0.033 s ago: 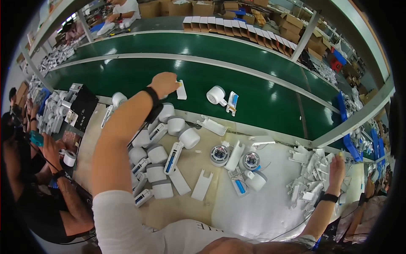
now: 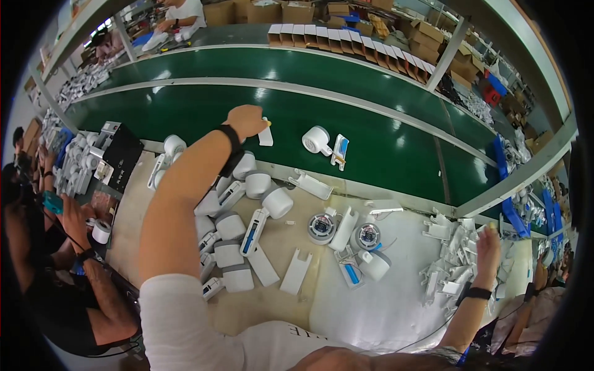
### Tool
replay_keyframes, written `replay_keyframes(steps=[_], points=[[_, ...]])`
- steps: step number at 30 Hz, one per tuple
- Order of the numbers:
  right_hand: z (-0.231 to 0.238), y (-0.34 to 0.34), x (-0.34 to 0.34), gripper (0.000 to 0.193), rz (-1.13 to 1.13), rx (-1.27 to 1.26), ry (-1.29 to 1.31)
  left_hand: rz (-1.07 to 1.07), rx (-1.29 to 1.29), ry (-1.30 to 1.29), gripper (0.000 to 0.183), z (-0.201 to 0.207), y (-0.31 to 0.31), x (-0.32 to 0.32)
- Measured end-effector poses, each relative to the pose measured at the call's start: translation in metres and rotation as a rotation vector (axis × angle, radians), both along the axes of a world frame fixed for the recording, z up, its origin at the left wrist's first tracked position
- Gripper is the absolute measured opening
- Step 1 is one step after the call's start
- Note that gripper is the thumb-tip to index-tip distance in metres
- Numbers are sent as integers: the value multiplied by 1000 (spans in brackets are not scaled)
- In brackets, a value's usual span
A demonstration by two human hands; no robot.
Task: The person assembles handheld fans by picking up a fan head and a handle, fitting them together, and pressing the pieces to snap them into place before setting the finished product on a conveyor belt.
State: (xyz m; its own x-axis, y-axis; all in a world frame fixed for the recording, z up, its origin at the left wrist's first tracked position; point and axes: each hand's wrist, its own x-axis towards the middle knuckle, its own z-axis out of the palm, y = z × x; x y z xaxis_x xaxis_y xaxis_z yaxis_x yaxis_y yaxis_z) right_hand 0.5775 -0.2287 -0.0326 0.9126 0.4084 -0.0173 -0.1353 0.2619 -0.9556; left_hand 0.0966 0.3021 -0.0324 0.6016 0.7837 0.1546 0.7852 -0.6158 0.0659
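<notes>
My left hand (image 2: 247, 120) stretches over the green conveyor belt (image 2: 204, 117). Its fingers curl together at the upper end of a flat white plastic cover (image 2: 265, 136); a yellow fingertip cap touches it, and the other fingertips are hidden. Further right on the belt lie a round white lamp head (image 2: 316, 140) and a white bracket with a blue strip (image 2: 340, 151). At the right, my right hand (image 2: 487, 256) is raised beside a heap of white plastic brackets (image 2: 455, 260). Its fingers are stretched out with nothing in them, one wearing a yellow cap.
Below my left arm sit several white lamp heads (image 2: 237, 278) with arms. In the middle of the worktable (image 2: 365, 309) lie opened round housings (image 2: 322, 227) and loose covers (image 2: 296, 271). A metal post (image 2: 520, 176) rises at right. A co-worker (image 2: 80, 290) is at left.
My left hand has shifted slightly right over the white cover, which stays nearly in place. My right hand has moved a little to the left.
</notes>
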Motion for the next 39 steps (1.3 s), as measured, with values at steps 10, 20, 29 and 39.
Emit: replay_keyframes(steps=[10, 20, 29, 39], points=[[27, 29, -221, 16, 642, -439, -260, 186, -276, 355, 32, -5, 17, 41], [23, 18, -268, 17, 649, -307, -201, 114, -127, 88, 26, -53, 38, -3], [33, 7, -316, 25, 693, -156, -281, -338, -1266, -970, 40, 66, -40, -26], [0, 75, -381, 78, 1247, 456, 605, -732, -1948, -907, 48, 61, -289, -34]])
